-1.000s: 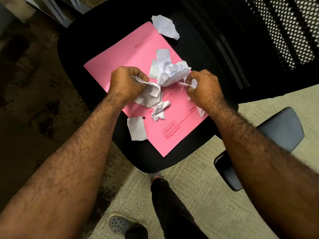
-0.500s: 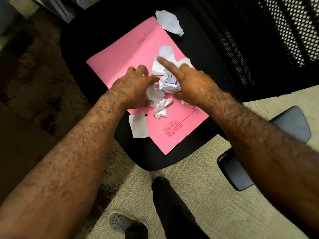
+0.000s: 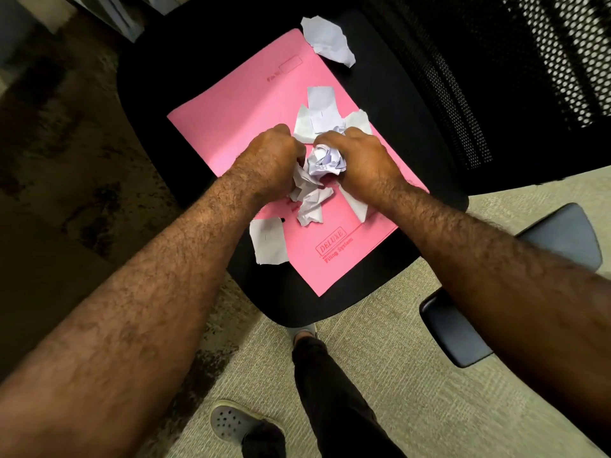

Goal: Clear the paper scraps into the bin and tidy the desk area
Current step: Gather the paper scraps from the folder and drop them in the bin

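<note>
**Paper scraps gathered on the pink folder, both hands closing in**

The paper scraps [image 3: 312,190] lie on a pink folder [image 3: 238,127], which rests on the black chair seat [image 3: 413,104] rather than on any tabletop. The folder looks to serve as a tray, keeping the bits together for one carry to the bin; no bin is in view.

Nearest the viewer, one flat torn piece [image 3: 268,240] hangs half off the folder's near left edge. Just past it, a twisted strip [image 3: 310,206] lies on the folder, below the hands.

At the folder's middle, the left hand [image 3: 267,163] is curled, its grip pinching crumpled scraps against the palm. The right hand [image 3: 360,160] is cupped, fingers pressed around a tight white ball [image 3: 325,160], probably compacting the pile.

Beyond the hands lie flatter creased pieces [image 3: 319,114]. Farthest, one crumpled scrap [image 3: 329,39] sits at the folder's far corner, partly on the seat.
</note>
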Available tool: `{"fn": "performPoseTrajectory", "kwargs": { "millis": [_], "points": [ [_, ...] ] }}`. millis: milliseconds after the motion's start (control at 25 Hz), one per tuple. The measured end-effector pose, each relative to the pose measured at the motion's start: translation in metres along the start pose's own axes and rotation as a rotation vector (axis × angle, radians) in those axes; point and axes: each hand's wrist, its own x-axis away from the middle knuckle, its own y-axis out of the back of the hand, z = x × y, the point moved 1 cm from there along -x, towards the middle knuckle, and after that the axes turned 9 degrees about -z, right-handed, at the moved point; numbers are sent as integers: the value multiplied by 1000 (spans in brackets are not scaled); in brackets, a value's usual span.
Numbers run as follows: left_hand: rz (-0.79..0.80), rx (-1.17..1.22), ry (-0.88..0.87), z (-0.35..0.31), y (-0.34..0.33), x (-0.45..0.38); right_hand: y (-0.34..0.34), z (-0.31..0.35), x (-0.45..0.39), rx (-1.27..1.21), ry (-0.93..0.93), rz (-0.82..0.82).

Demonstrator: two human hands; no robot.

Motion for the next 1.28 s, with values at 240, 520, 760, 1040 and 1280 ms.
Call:
{"fn": "performPoseTrajectory", "kwargs": {
  "millis": [240,520,760,1040,1280],
  "points": [
    [84,-86,5,-9,8,-13,7,-10,-10,-102,-168,-65],
    [146,7,-5,-6,-1,-8,13,-8,0,-166,-224,-79],
    [-7,421,284,16,23,7,25,-4,2,-243,-319,-151],
    [49,204,-112,-39,7,33,33,-8,11,-277,-427,-231],
    [34,39,-185,-54,-26,28,33,-12,15,-278,-456,-233]
  ]
}}
